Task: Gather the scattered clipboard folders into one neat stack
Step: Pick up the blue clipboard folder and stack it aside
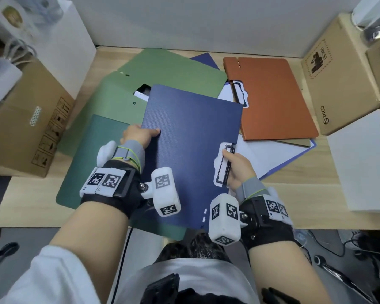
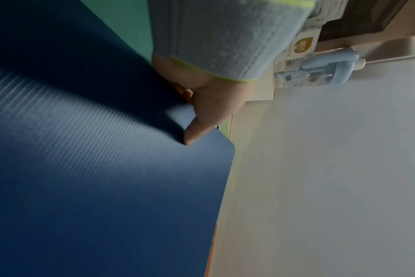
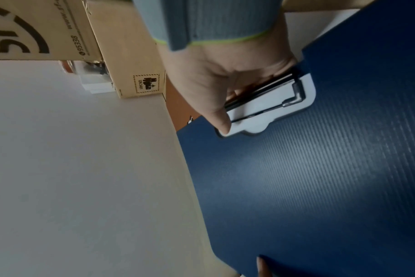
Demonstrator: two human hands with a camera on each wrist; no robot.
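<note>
A dark blue clipboard folder (image 1: 191, 150) (image 2: 95, 178) (image 3: 320, 178) is held above the desk by both hands. My left hand (image 1: 138, 134) (image 2: 197, 112) pinches its left edge, thumb on top. My right hand (image 1: 235, 165) (image 3: 216, 88) grips its right edge at the black wire clip (image 1: 224, 165) (image 3: 272, 97). Beneath lie a dark green folder (image 1: 92, 163), two light green folders (image 1: 173, 69), an orange folder (image 1: 274, 99) and an open blue folder with white paper (image 1: 272, 154).
Cardboard boxes stand at the left (image 1: 24, 123) and right (image 1: 338, 84) of the wooden desk (image 1: 26, 207). White boxes sit at back left (image 1: 75, 44) and front right (image 1: 364, 159). A white wall (image 1: 206, 23) closes the back.
</note>
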